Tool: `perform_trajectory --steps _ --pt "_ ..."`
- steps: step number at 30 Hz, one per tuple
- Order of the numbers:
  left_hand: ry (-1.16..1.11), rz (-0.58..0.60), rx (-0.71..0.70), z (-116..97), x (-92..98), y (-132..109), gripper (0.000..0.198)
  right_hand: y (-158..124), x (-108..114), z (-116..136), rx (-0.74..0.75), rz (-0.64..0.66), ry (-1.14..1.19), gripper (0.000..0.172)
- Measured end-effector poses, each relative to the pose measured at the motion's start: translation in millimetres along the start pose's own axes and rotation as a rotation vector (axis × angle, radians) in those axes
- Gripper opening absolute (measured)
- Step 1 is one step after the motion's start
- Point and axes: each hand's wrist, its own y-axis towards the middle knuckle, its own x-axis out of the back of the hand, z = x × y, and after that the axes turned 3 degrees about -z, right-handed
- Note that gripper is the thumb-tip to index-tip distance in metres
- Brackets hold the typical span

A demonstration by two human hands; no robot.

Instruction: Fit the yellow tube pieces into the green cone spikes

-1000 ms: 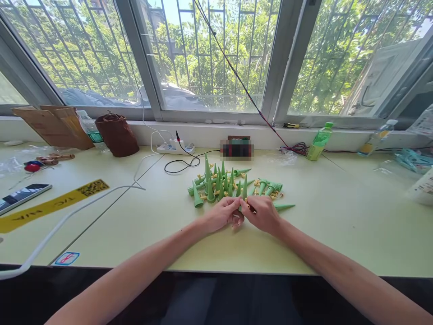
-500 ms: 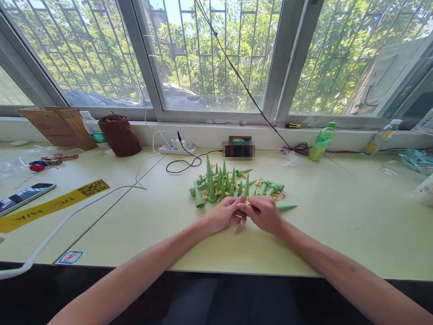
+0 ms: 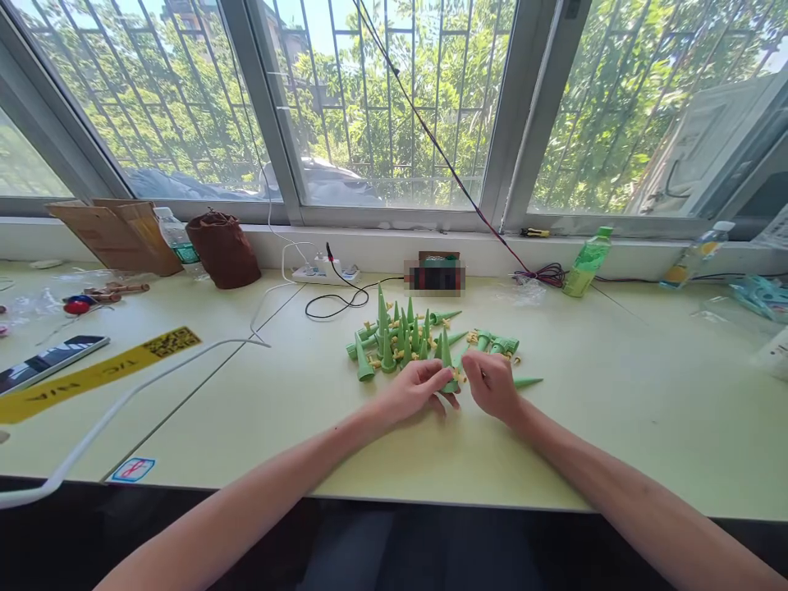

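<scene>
A cluster of green plastic cones (image 3: 400, 338) with small yellow fittings covers the middle of the pale green table (image 3: 295, 410), some upright, some lying down. My left hand (image 3: 415, 391) grips one green cone (image 3: 446, 361) standing upright at the near edge of the cluster. My right hand (image 3: 492, 384) sits just to its right with the fingers curled, apart from that cone; I cannot make out anything in it. Several more cones (image 3: 496, 343) lie behind my right hand, and one lies flat (image 3: 526, 382) beside it.
A power strip (image 3: 324, 273) with black and white cables sits by the window sill. A brown pouch (image 3: 225, 249), cardboard (image 3: 116, 234) and water bottle (image 3: 178, 242) stand far left. A green bottle (image 3: 588, 261) stands far right. Yellow tape (image 3: 92, 373) and a white cable (image 3: 123, 394) lie left.
My hands have come apart. The cone they both held now stands on the table under my left hand, and my right hand has drawn slightly right.
</scene>
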Motion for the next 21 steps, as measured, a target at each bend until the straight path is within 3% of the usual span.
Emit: perform_trajectory --steps 10,17,21 --pt "0.263 -0.125 -0.075 11.3 4.0 3.0 0.044 15.9 15.7 -23.5 -0.275 -0.107 -0.210 0.048" --pt "0.603 -0.145 -0.130 2.2 8.3 1.0 0.042 17.9 18.3 -28.6 -0.388 -0.021 -0.224 0.038" --pt "0.627 -0.145 -0.135 1.4 9.3 1.5 0.041 20.3 22.1 -35.9 -0.390 0.030 -0.198 0.021"
